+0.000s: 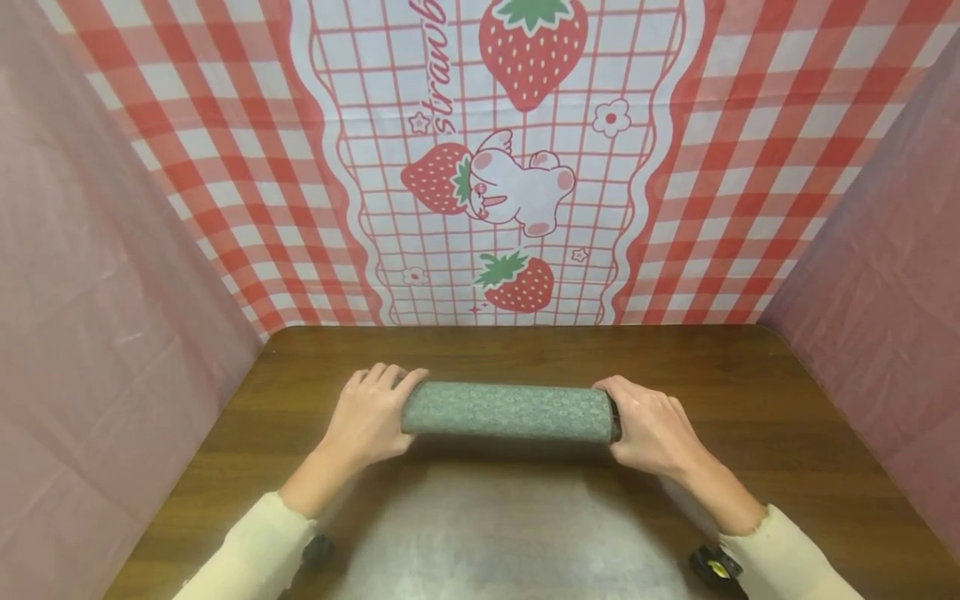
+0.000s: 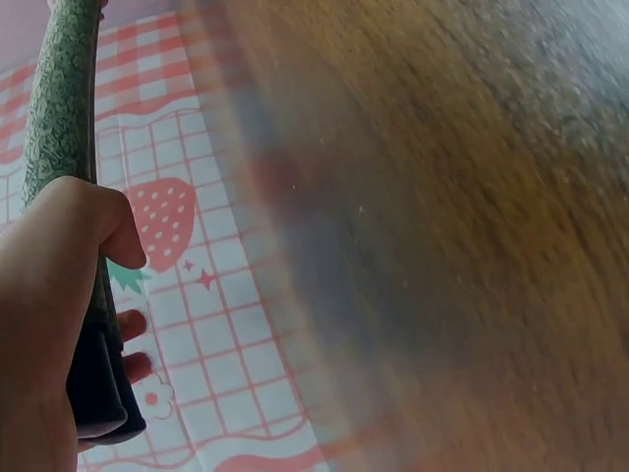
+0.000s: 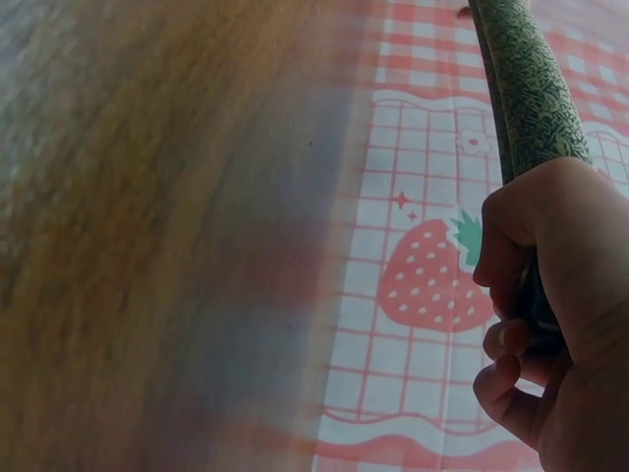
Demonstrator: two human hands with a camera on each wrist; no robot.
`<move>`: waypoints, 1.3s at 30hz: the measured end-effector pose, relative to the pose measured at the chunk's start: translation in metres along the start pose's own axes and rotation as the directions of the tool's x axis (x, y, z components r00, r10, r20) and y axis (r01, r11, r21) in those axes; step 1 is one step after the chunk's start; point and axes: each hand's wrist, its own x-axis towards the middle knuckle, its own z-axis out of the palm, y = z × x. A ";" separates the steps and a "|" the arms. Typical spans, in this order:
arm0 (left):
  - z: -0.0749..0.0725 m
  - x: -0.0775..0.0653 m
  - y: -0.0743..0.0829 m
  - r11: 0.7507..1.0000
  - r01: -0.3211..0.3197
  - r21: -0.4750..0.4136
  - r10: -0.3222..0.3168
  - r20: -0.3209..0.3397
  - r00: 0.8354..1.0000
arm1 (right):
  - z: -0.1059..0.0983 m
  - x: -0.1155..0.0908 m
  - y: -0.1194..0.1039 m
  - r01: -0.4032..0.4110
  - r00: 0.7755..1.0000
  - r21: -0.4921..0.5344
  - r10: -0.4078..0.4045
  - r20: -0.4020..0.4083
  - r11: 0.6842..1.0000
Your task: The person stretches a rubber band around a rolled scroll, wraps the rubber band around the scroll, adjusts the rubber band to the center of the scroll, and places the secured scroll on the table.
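Between my two hands lies a long, folded-looking green item [image 1: 513, 412] with a small floral pattern and dark ends; its exact kind does not show. My left hand [image 1: 375, 412] grips its left end, thumb on the near side and fingers over the far side. In the left wrist view, a black layered end [image 2: 98, 379] sticks out below the left palm. My right hand [image 1: 652, 421] grips the other end, where a dark edge shows beside the palm. In the right wrist view the curled fingers [image 3: 506, 383] wrap the black end. The item spans level over the table.
The brown wooden table [image 1: 300, 350] carries a pale glare in its middle. Behind its far edge hangs a red-and-white checked cloth [image 1: 247, 167] with strawberries. Pink sheets [image 1: 82, 292] close off both sides. A small black device [image 1: 715, 567] sits by the right sleeve.
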 end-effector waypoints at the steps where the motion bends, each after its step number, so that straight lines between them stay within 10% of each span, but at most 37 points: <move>1: 0.001 -0.001 -0.001 1.000 -0.001 -0.001 0.001 -0.005 1.000 | 0.000 0.000 0.000 0.005 1.000 -0.001 -0.005 -0.003 1.000; 19: 0.002 -0.007 -0.003 0.999 0.042 0.015 -0.042 0.003 0.999 | 0.001 0.005 -0.007 0.037 0.997 -0.003 -0.036 0.069 0.999; 39: -0.002 0.010 0.000 0.999 0.035 0.020 -0.036 0.050 0.998 | 0.017 0.012 -0.006 0.100 0.988 -0.042 -0.104 -0.117 0.994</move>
